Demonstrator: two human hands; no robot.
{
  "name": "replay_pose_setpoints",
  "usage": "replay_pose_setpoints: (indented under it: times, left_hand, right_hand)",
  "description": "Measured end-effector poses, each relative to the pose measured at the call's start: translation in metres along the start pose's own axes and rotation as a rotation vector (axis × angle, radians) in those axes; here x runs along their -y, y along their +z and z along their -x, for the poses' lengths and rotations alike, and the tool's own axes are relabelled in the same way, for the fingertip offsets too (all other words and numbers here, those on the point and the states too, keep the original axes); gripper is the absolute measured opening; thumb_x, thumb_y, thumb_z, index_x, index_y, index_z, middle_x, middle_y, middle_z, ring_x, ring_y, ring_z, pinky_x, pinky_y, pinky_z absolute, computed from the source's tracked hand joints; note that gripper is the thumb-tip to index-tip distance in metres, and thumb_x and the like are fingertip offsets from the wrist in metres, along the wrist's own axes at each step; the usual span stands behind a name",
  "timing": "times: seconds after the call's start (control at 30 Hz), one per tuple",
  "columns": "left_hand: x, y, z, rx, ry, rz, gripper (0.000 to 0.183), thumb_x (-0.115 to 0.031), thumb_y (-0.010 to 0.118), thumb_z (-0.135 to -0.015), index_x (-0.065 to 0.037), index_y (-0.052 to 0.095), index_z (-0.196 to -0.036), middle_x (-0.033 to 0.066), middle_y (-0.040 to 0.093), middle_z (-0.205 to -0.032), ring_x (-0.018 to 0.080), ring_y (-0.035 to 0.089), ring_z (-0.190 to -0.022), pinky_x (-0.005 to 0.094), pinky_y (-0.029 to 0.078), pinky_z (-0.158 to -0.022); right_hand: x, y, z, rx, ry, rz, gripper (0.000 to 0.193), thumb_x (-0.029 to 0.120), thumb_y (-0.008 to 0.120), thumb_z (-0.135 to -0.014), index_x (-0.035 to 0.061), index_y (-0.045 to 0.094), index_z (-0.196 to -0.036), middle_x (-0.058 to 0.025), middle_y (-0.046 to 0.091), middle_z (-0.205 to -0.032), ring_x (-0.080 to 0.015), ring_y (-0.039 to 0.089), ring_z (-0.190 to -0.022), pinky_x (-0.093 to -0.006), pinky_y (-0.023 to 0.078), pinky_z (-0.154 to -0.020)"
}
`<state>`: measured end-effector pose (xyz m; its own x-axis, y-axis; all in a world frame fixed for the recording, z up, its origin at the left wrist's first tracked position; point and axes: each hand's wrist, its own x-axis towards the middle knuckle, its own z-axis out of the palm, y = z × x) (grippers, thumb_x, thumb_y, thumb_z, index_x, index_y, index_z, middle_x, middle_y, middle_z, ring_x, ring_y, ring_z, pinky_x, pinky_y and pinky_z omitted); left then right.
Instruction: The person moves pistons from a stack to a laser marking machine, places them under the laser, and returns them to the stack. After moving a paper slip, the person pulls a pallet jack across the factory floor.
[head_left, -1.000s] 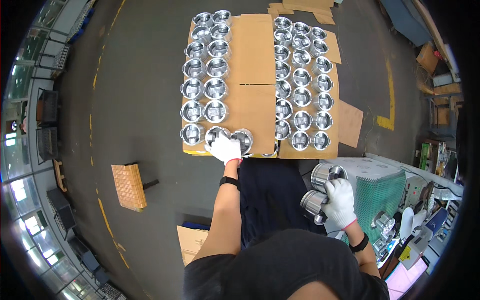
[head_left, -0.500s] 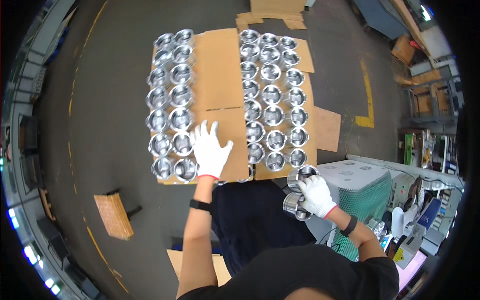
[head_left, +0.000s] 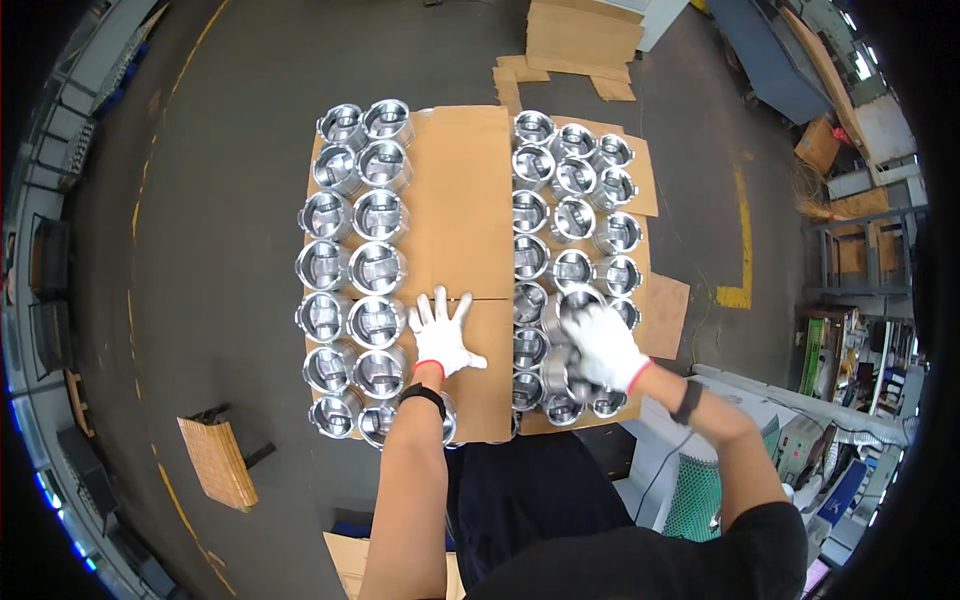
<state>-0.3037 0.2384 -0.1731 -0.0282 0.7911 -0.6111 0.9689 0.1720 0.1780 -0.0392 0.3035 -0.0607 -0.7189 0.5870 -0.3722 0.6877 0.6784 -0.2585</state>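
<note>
Spread wide, the fingers of the left hand (head_left: 440, 338), in a white glove, rest palm down on the bare strip of the cardboard sheet (head_left: 472, 200). Gripping a pair of held cylinders (head_left: 578, 299), the gloved right hand (head_left: 602, 345) is over the rows on the right; motion blur and the glove hide its fingertips and much of the pair, and whether the pair touches the rows beneath cannot be told.

At the far left, dark racks (head_left: 52, 257) curve along the rim, their loads too small to make out. Nearer is a woven tan seat (head_left: 218, 465). Two columns of metal cylinders (head_left: 378, 268) stand open end up on the sheet, each showing a crosswise block inside its hollow; the left wrist partly covers the nearest ones. Right of the bare strip stand the right-hand cylinders (head_left: 573, 218), several masked by the right hand. Farther right, the inside of a brown box (head_left: 818, 145) cannot be made out, and the forearm cuts across a white-topped table (head_left: 735, 400).
</note>
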Motion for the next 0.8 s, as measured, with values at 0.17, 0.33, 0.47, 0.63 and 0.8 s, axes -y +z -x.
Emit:
replay_pose_setpoints:
  times: [0.17,0.33,0.47,0.63,0.8]
  left_hand:
    - [0.009,-0.006,-0.006,0.015,0.031,0.040,0.124,-0.062,0.085,-0.053,-0.030,0.022,-0.156,0.0211,0.012,-0.162,0.0483,0.008,-0.147,0.0637,0.007,-0.116]
    - [0.018,0.004,-0.015,0.014,0.066,0.122,0.126,-0.062,0.084,-0.052,-0.032,0.021,-0.156,0.0242,0.012,-0.161,0.0514,0.007,-0.146,0.0651,0.003,-0.115]
    - [0.023,0.005,-0.016,0.012,0.074,0.183,0.123,-0.057,0.086,-0.052,-0.033,0.023,-0.155,0.0231,0.013,-0.161,0.0516,0.008,-0.146,0.0649,0.003,-0.115]
    - [0.024,0.002,-0.015,0.016,0.064,0.202,0.121,-0.053,0.088,-0.052,-0.035,0.025,-0.154,0.0205,0.014,-0.161,0.0499,0.009,-0.146,0.0640,0.005,-0.115]
    - [0.019,0.002,-0.015,0.022,0.064,0.214,0.120,-0.051,0.089,-0.052,-0.037,0.026,-0.153,0.0180,0.017,-0.161,0.0481,0.012,-0.146,0.0626,0.008,-0.115]
  right_hand:
    - [-0.024,-0.005,-0.145,-0.251,-0.153,0.061,0.047,0.015,0.066,-0.070,0.0044,0.059,-0.115,-0.0152,0.059,-0.113,-0.0332,0.055,-0.100,-0.0461,0.043,-0.089]
    - [-0.034,-0.012,-0.271,-0.381,-0.166,0.161,0.040,0.012,0.057,-0.077,0.0049,0.060,-0.117,-0.0173,0.061,-0.105,-0.0336,0.057,-0.096,-0.0457,0.045,-0.085]
    - [-0.026,-0.036,-0.339,-0.312,-0.045,0.189,0.041,0.013,0.057,-0.081,0.0055,0.060,-0.121,-0.0223,0.062,-0.116,-0.0372,0.059,-0.108,-0.0465,0.045,-0.095]
    - [-0.029,-0.050,-0.387,-0.390,-0.049,0.207,0.038,0.011,0.059,-0.079,0.0056,0.059,-0.116,-0.0224,0.065,-0.104,-0.0386,0.062,-0.098,-0.0476,0.048,-0.088]
    - [-0.034,-0.054,-0.384,-0.424,-0.114,0.190,0.046,0.021,0.063,-0.080,0.0038,0.057,-0.123,-0.0195,0.062,-0.114,-0.0364,0.058,-0.107,-0.0465,0.044,-0.096]
